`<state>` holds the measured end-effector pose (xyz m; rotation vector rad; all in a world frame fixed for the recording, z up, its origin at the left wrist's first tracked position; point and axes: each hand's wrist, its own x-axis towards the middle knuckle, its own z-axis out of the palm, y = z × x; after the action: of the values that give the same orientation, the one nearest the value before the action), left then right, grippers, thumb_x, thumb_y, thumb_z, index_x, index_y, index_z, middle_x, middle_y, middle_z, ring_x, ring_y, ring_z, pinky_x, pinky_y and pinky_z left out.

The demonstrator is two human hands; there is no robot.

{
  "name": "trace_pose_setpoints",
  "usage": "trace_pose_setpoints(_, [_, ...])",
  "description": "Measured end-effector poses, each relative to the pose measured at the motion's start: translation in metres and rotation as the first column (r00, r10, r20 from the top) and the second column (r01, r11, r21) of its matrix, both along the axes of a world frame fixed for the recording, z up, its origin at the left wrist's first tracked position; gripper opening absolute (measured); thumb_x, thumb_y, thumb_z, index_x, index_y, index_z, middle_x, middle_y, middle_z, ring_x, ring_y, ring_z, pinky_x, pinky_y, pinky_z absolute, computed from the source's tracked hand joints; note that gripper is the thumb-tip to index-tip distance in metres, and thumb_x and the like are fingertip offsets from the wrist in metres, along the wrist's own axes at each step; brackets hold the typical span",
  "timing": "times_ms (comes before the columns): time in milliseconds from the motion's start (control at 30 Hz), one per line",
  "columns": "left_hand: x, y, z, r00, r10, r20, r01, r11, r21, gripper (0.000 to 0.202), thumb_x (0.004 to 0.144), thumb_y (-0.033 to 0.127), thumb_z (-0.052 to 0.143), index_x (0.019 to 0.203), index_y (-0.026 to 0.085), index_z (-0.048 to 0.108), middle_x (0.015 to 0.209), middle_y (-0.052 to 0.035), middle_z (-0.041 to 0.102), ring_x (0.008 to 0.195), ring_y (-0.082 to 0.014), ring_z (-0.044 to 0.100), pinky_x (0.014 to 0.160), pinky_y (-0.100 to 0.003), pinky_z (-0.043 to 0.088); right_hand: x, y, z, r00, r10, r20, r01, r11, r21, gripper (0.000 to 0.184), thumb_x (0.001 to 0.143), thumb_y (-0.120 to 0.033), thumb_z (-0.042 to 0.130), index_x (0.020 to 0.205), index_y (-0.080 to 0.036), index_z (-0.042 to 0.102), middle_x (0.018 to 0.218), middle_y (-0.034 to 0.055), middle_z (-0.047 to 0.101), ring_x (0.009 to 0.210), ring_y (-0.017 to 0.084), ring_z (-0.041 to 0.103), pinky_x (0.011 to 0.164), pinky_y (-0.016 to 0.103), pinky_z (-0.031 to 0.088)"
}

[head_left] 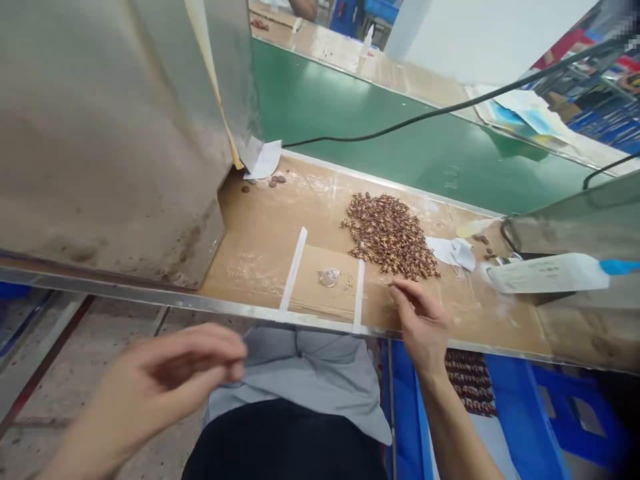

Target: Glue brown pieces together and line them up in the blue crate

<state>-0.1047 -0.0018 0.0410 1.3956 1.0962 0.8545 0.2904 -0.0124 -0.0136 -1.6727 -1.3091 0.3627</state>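
A heap of small copper-coloured parts (389,235) lies on the cardboard-covered bench (260,233). My right hand (419,319) rests on the bench just in front of the heap, fingers curled and pinched together at its near edge; what they hold is too small to see. My left hand (165,383) hangs below the bench edge over my lap, blurred, with thumb and fingertips pressed together. A small clear round piece (329,277) sits between two white tape strips (294,268) to the left of my right hand.
A large metal housing (110,133) stands on the bench at left. A green conveyor belt (380,133) runs behind, crossed by a black cable (430,113). White papers (547,273) and a machine sit at right. Blue bins (505,407) stand under the bench.
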Motion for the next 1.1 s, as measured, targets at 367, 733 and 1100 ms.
trace_pose_setpoints(367, [0.092,0.017,-0.027,0.991,0.047,-0.128,-0.009,0.959,0.282,0.034,0.1,0.018,0.081,0.129,0.036,0.084,0.113,0.001,0.087,0.098,-0.0195,0.083,0.093,-0.031,0.067,-0.087,-0.023,0.03,0.486,0.01,-0.874,-0.37,0.909,-0.195,0.021,0.092,-0.037,0.097,0.108,-0.028,0.087,0.1,0.0022,0.082,0.085,0.016,0.07,0.083,0.03,0.059])
trace_pose_setpoints(733, [0.094,0.01,-0.031,0.982,-0.01,-0.188,0.092,0.899,0.428,0.053,0.104,0.009,0.075,0.149,0.037,0.07,0.131,0.0016,0.085,0.115,-0.0179,0.082,0.108,-0.031,0.064,-0.094,-0.01,0.038,0.289,-0.05,-0.956,-0.508,0.838,-0.197,0.023,0.089,-0.04,0.098,0.101,-0.023,0.086,0.099,0.004,0.078,0.093,0.019,0.071,0.076,0.027,0.057])
trace_pose_setpoints(1100, [0.09,0.004,-0.032,0.982,0.032,-0.189,0.039,0.931,0.362,0.053,0.106,0.013,0.077,0.151,0.039,0.07,0.133,0.0017,0.085,0.113,-0.0182,0.082,0.11,-0.034,0.064,-0.106,-0.01,0.034,0.298,-0.046,-0.954,-0.455,0.871,-0.184,0.024,0.089,-0.038,0.098,0.102,-0.022,0.086,0.098,0.0042,0.08,0.082,0.015,0.067,0.073,0.026,0.054])
